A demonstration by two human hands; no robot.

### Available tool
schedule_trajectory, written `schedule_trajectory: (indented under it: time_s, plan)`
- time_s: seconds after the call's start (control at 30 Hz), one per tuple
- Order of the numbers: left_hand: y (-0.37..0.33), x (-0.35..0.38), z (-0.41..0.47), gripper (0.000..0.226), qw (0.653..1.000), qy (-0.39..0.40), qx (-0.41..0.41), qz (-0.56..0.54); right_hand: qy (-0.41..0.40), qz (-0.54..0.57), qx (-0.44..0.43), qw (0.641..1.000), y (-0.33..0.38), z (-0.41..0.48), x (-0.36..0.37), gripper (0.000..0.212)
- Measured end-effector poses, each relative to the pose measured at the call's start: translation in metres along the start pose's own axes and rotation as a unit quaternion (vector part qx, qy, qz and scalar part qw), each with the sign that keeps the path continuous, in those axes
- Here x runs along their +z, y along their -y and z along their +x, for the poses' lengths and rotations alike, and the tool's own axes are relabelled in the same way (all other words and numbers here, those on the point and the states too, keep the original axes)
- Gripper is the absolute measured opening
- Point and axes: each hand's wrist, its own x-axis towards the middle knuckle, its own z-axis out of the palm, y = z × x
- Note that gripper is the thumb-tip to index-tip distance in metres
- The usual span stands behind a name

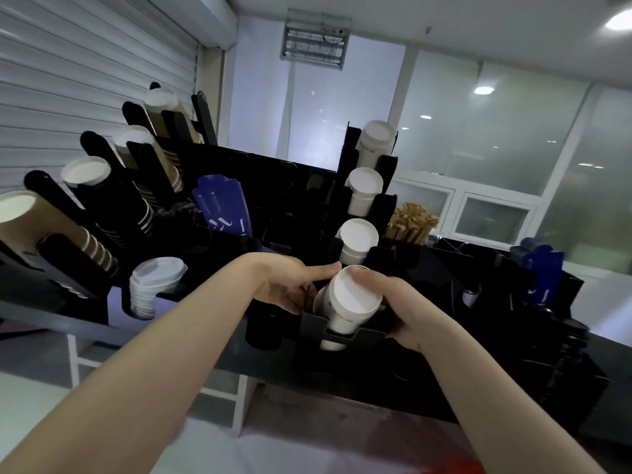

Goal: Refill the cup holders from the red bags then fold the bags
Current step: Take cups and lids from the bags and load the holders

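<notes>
A stack of white paper cups lies tilted in the lowest slot of the black cup holder at the centre. My left hand grips the stack from the left, thumb along its rim. My right hand holds it from the right, fingers curled round the top cup. Three more white cup stacks fill the slots above. A sliver of red shows at the bottom edge; I cannot tell whether it is a bag.
Brown and black cup stacks fill slanted holders at left. White lids sit in a well below them. Blue sleeves and wooden stirrers stand behind. Black lids stack at right on the dark counter.
</notes>
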Motion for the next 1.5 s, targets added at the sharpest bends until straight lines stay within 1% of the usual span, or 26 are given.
schedule_trajectory:
  time_s: [0.1,0.13,0.17,0.27,0.33,0.4,0.47,0.53,0.67,0.77,0.83,0.9,0.93,1.0,1.07,1.1,1.13,1.17,1.2,1.23,1.27,1.3,1.33,1.4,1.43,1.5]
  plan:
    - [0.003,-0.002,0.0,0.087,1.0,0.004,0.0,0.017,-0.025,-0.037,0.023,0.999,0.004,-0.002,-0.005,0.107]
    - [0.005,-0.002,0.0,0.083,1.0,0.005,0.003,0.025,-0.036,-0.045,0.03,0.998,0.006,-0.001,-0.009,0.113]
    - [0.007,-0.002,0.0,0.077,1.0,0.005,0.006,0.03,-0.051,-0.056,0.034,0.997,0.007,0.001,-0.013,0.111]
    - [0.008,-0.003,0.001,0.067,0.999,0.004,0.01,0.034,-0.082,-0.086,0.028,0.993,0.006,0.008,-0.019,0.074]
    - [0.006,-0.004,0.002,0.064,0.998,0.0,0.009,0.056,-0.086,-0.086,0.02,0.992,0.0,0.014,-0.02,0.063]
    - [0.003,-0.005,0.002,0.054,0.995,-0.012,0.009,0.1,-0.094,-0.108,0.016,0.99,-0.004,0.015,-0.018,0.055]
    - [0.0,-0.006,0.003,0.048,0.99,-0.025,0.008,0.137,-0.112,-0.152,0.004,0.982,-0.004,0.017,-0.019,0.054]
    - [-0.003,-0.007,0.004,0.047,0.989,-0.021,0.004,0.144,-0.125,-0.197,-0.007,0.972,-0.002,0.019,-0.02,0.054]
    - [-0.012,-0.008,0.006,0.068,0.991,0.004,-0.004,0.132,-0.134,-0.258,-0.009,0.957,0.002,0.023,-0.02,0.056]
    - [-0.015,-0.013,0.012,0.077,0.991,0.012,-0.031,0.13,-0.134,-0.265,0.004,0.955,0.005,0.025,-0.021,0.053]
    - [-0.015,-0.013,0.015,0.079,0.993,0.001,-0.038,0.112,-0.125,-0.229,0.011,0.965,0.007,0.022,-0.021,0.051]
    - [-0.014,-0.014,0.018,0.074,0.995,-0.031,-0.029,0.091,-0.105,-0.15,0.007,0.983,0.009,0.018,-0.022,0.046]
    - [-0.013,-0.013,0.018,0.064,0.995,-0.043,-0.021,0.09,-0.091,-0.122,0.006,0.988,0.01,0.014,-0.021,0.047]
    - [-0.013,-0.012,0.015,0.039,0.993,-0.049,-0.016,0.107,-0.076,-0.134,-0.001,0.988,0.012,0.008,-0.019,0.051]
    - [-0.011,-0.009,0.012,0.036,0.992,-0.053,-0.011,0.114,-0.111,-0.21,-0.032,0.971,0.01,0.003,-0.018,0.051]
    - [-0.009,-0.007,0.011,0.039,0.992,-0.057,-0.008,0.111,-0.142,-0.264,-0.064,0.952,0.007,0.001,-0.019,0.047]
    - [-0.008,-0.004,0.008,0.04,0.992,-0.061,-0.004,0.106,-0.191,-0.313,-0.108,0.924,0.003,-0.003,-0.02,0.037]
    - [-0.005,-0.002,0.007,0.04,0.993,-0.064,-0.001,0.102,-0.233,-0.328,-0.152,0.903,-0.001,-0.007,-0.021,0.021]
    - [-0.003,0.0,0.006,0.041,0.993,-0.068,0.001,0.096,-0.255,-0.31,-0.19,0.896,-0.004,-0.014,-0.02,0.009]
    - [-0.001,0.001,0.004,0.041,0.993,-0.072,0.004,0.089,-0.254,-0.268,-0.224,0.902,-0.008,-0.022,-0.02,0.022]
    - [0.0,0.002,0.002,0.04,0.993,-0.078,0.006,0.083,-0.232,-0.219,-0.248,0.915,-0.013,-0.029,-0.02,0.038]
    - [0.0,0.004,0.001,0.041,0.993,-0.085,0.009,0.08,-0.202,-0.191,-0.263,0.924,-0.017,-0.038,-0.019,0.051]
    - [-0.001,0.006,-0.001,0.042,0.993,-0.093,0.012,0.077,-0.17,-0.186,-0.287,0.924,-0.019,-0.047,-0.017,0.061]
    - [-0.005,0.012,-0.005,0.046,0.99,-0.117,0.018,0.075,-0.112,-0.211,-0.346,0.907,-0.022,-0.06,-0.009,0.073]
    - [-0.007,0.016,-0.007,0.046,0.988,-0.133,0.025,0.076,-0.102,-0.234,-0.367,0.895,-0.023,-0.063,-0.004,0.078]
    - [-0.011,0.023,-0.013,0.042,0.982,-0.169,0.047,0.076,-0.133,-0.264,-0.4,0.867,-0.022,-0.066,0.008,0.079]
